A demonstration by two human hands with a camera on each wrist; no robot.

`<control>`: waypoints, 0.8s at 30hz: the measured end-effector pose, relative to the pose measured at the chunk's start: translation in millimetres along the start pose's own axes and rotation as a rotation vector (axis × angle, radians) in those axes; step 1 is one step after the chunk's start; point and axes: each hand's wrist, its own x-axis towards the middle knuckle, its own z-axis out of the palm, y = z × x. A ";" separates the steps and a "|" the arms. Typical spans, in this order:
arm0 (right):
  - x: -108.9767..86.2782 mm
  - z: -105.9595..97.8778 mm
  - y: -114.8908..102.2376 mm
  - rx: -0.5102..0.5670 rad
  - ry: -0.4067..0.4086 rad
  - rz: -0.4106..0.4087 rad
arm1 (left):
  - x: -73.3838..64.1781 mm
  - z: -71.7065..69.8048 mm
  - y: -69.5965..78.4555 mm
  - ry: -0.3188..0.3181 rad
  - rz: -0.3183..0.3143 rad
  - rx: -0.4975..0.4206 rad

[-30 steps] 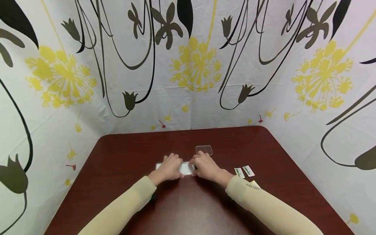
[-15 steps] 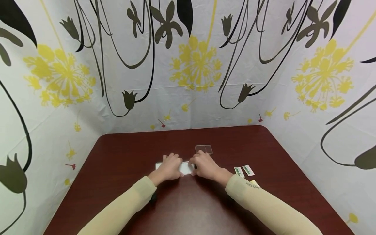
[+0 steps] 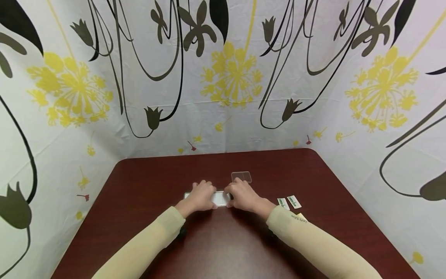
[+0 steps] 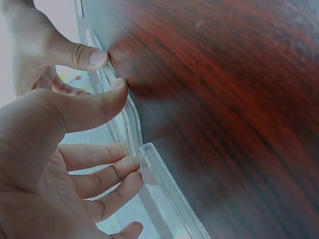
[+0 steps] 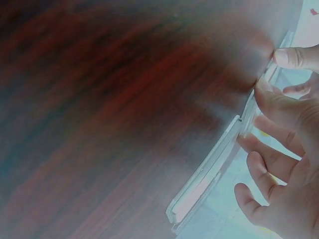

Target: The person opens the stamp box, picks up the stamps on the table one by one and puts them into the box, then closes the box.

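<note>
A flat white rectangular piece with a clear, rounded rim (image 3: 219,198) lies between both hands on the table. My left hand (image 3: 198,197) grips its left part, thumb at the near edge and fingers reaching over to the far side. The right hand (image 3: 242,196) holds its right part the same way. In the left wrist view, the thumb and fingers pinch the clear rim (image 4: 131,117), and the other hand's thumb (image 4: 94,57) sits close by on the same edge. The right wrist view shows a clear-edged strip (image 5: 204,174) beside the fingertips. Both hands cover much of the piece.
A thin transparent plate (image 3: 242,177) lies just beyond the right hand. Two small white packets with green print (image 3: 288,202) rest to the right, near a yellow slip (image 3: 301,216) partly behind the sleeve. Flowered cloth surrounds the dark red table (image 3: 156,174).
</note>
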 end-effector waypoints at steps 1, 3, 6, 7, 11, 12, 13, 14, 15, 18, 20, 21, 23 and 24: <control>0.3 -0.3 0.0 0.002 -0.005 0.002 | 0.1 0.1 -0.5 -0.005 -0.002 -0.006; 0.9 -0.7 0.1 0.000 -0.015 0.005 | 0.1 0.5 -1.7 -0.008 -0.002 -0.017; 1.3 -2.7 -0.4 -0.005 -0.025 0.008 | 0.0 0.3 -3.1 -0.010 -0.004 -0.026; 1.5 -3.3 -0.5 -0.006 -0.026 0.007 | -0.1 -0.2 -3.3 -0.011 -0.004 -0.027; 2.5 -7.5 -0.5 -0.009 -0.021 0.000 | -0.6 -4.8 -3.7 -0.003 0.000 -0.027; 2.9 -8.6 -0.2 -0.008 -0.017 -0.001 | -0.5 -6.3 -4.0 0.002 0.001 -0.031; 3.1 -10.0 -0.2 -0.006 -0.014 -0.003 | -0.7 -7.9 -3.9 0.005 0.002 -0.036; 3.5 -11.4 -0.1 -0.006 -0.010 -0.006 | -1.0 -9.6 -3.8 0.009 0.003 -0.042; 3.9 -12.8 -0.1 -0.006 -0.006 -0.008 | -1.1 -10.7 -3.9 0.011 0.004 -0.047; 5.3 -15.9 0.4 -0.006 -0.003 -0.018 | -2.0 -13.0 -4.8 0.012 0.003 -0.066; 6.4 -17.2 1.3 -0.005 -0.002 -0.026 | -2.6 -13.6 -6.1 0.014 0.002 -0.079; 6.9 -17.7 1.9 -0.005 -0.001 -0.029 | -2.8 -13.8 -6.9 0.016 0.002 -0.084; 7.9 -18.7 3.7 -0.010 0.006 -0.032 | -2.9 -14.7 -9.0 0.025 0.003 -0.102; 8.4 -19.4 4.6 -0.013 0.011 -0.031 | -2.8 -15.3 -10.2 0.029 0.003 -0.116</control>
